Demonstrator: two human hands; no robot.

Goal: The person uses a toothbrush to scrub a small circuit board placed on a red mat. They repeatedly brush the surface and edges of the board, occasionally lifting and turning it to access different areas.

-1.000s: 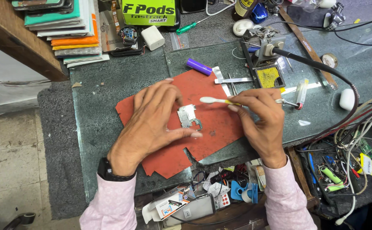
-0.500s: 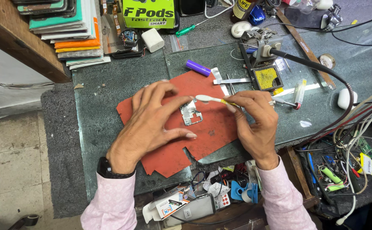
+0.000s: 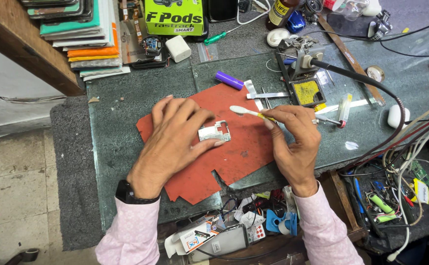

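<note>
Here the left hand [image 3: 175, 132] pins the metal part [image 3: 214, 132] flat-fingered; right hand [image 3: 293, 137] pinches a toothbrush [image 3: 246, 112].

Left hand [image 3: 175, 132] flat on red mat [image 3: 244, 147], fingertips pinning a small metal circuit part [image 3: 214, 132]. Right hand [image 3: 295, 140] pinches a toothbrush [image 3: 246, 112] by its yellow handle; white head points left, raised just above and right of the part. Mat lies on glass-topped table [image 3: 121, 127]. Behind it: purple cylindrical cell [image 3: 229, 80], soldering iron stand with yellow sponge [image 3: 306, 92], tweezers [image 3: 268, 95]. Stacked phone cases [image 3: 84, 34] far left. Tangled wires [image 3: 410, 162] at right.
</note>
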